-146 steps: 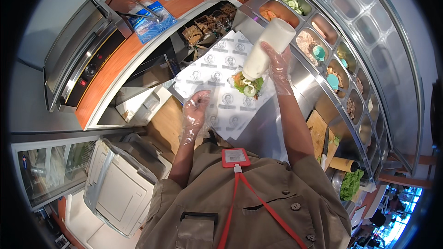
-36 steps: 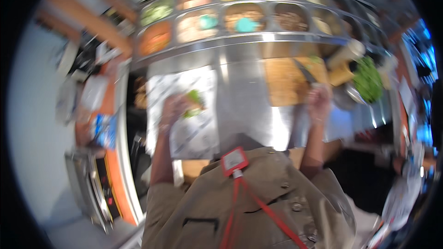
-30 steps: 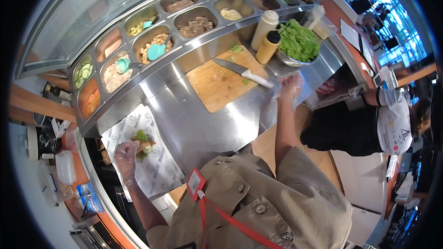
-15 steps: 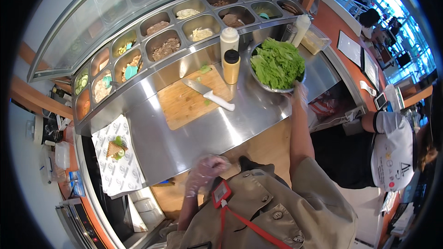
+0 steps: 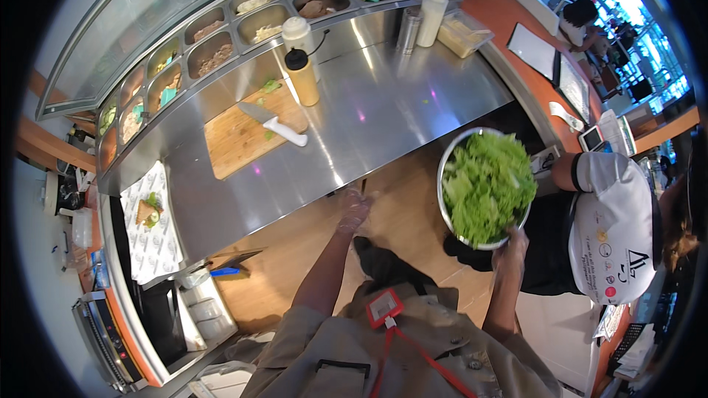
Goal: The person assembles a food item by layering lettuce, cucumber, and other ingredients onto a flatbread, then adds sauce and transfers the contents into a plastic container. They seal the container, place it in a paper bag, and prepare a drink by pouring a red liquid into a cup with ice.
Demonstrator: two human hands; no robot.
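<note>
"What was the largest thing about the hands?"

"The stainless-steel counter (image 5: 354, 129), stretching ahead of the left hand (image 5: 357, 210) and off to either side of it."

"And the round metal bowl (image 5: 441, 184)?"

"Just ahead of the right hand (image 5: 510, 247), which gripped its near rim. Green leaf lettuce (image 5: 487, 188) was heaped in it, clear of the counter's front edge."

"The left hand, then?"

"Gloved in clear plastic, near that edge. Open or closed, I couldn't tell."

"Anything smaller?"

"The wooden cutting board (image 5: 228, 140), ahead and leftward of the left hand; patterned paper (image 5: 151, 254), farther left; a black-capped yellow squeeze bottle (image 5: 303, 87), ahead; lastly the white-handled knife (image 5: 284, 130), lying partly on the board."
</note>
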